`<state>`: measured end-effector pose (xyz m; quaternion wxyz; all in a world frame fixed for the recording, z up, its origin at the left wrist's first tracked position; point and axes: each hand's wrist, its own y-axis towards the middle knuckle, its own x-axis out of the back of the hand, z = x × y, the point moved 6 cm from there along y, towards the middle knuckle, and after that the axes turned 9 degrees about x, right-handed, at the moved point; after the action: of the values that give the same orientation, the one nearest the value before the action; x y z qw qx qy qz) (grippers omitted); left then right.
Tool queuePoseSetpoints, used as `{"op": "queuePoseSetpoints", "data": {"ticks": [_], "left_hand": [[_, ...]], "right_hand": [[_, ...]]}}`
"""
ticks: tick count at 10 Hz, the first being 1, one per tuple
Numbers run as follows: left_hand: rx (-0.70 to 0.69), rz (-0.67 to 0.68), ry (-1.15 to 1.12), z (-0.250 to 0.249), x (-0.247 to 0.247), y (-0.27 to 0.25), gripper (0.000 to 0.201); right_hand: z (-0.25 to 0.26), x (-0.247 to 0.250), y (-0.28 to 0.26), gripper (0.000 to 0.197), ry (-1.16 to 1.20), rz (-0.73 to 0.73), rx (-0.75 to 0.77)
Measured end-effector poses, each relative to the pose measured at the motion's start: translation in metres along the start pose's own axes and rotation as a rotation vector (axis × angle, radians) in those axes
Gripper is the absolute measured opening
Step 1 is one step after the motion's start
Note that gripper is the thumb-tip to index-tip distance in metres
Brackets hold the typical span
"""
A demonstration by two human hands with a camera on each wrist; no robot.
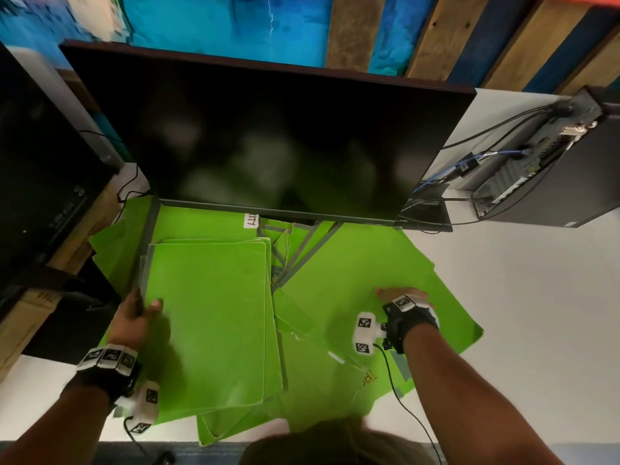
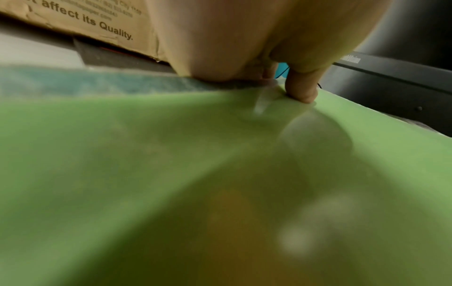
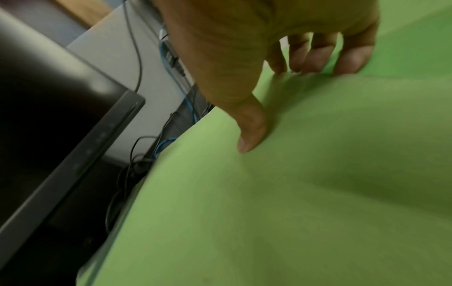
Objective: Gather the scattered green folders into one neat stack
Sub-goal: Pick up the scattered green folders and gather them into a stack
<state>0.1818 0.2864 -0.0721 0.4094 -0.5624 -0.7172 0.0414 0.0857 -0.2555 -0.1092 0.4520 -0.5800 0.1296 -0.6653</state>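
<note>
A stack of green folders [image 1: 211, 317] lies on the desk in front of the monitor, its edges roughly lined up. My left hand [image 1: 147, 305] grips the stack's left edge, thumb [image 2: 303, 89] on the top folder [image 2: 195, 154] and fingers hidden beneath. More green folders lie spread under and around the stack at different angles. At the right, my right hand [image 1: 396, 293] rests with spread fingers on a loose green folder [image 1: 352, 273]. In the right wrist view its fingertips [image 3: 349, 62] and thumb press down on that folder [image 3: 293, 193].
A large dark monitor [image 1: 268, 129] stands just behind the folders, its stand legs among them. A computer tower [image 1: 553, 169] with cables [image 1: 469, 162] sits at the back right. A cardboard box [image 2: 85, 17] and another dark screen [image 1: 40, 162] are on the left. Bare white desk [image 1: 536, 330] extends to the right.
</note>
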Motion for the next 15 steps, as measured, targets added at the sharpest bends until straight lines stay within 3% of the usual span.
{"op": "queuePoseSetpoints", "data": {"ticks": [1,2,3,5,6,8,9,10,11,12,15], "left_hand": [[0.035,-0.005,-0.013,0.000,-0.001,-0.003,0.047],[0.020,0.000,-0.036,-0.008,0.000,-0.014,0.048],[0.047,0.021,-0.063,-0.006,0.002,-0.013,0.051],[0.073,0.038,-0.043,0.013,0.004,0.005,0.045],[0.063,0.037,-0.070,0.010,0.003,0.005,0.049],[-0.005,0.022,-0.194,-0.007,0.003,-0.012,0.031],[-0.056,0.061,-0.165,-0.012,-0.002,-0.024,0.023],[-0.110,0.101,-0.102,-0.022,-0.023,-0.032,0.053],[-0.134,0.156,-0.079,-0.032,-0.045,-0.040,0.078],[-0.173,0.195,-0.135,-0.040,-0.065,-0.049,0.077],[-0.055,0.268,-0.371,-0.030,-0.085,-0.069,0.060]], "right_hand": [[0.008,0.006,-0.008,0.104,0.031,-0.162,-0.041],[0.023,0.004,-0.015,0.117,-0.067,-0.176,-0.031],[0.025,-0.002,-0.014,0.126,0.002,-0.048,-0.036],[0.014,0.019,-0.013,0.060,0.399,0.018,0.064],[0.004,0.029,-0.017,0.053,0.387,-0.095,0.158],[-0.056,0.063,-0.033,0.049,0.563,-0.231,0.204],[-0.070,0.068,-0.049,0.022,0.658,-0.212,0.240],[-0.056,0.048,-0.061,0.003,0.784,-0.081,0.306],[-0.019,0.023,-0.075,0.014,0.755,0.003,0.369],[0.016,-0.010,-0.071,0.015,0.670,0.080,0.447],[0.084,-0.076,-0.082,0.045,0.224,-0.050,0.484]]}}
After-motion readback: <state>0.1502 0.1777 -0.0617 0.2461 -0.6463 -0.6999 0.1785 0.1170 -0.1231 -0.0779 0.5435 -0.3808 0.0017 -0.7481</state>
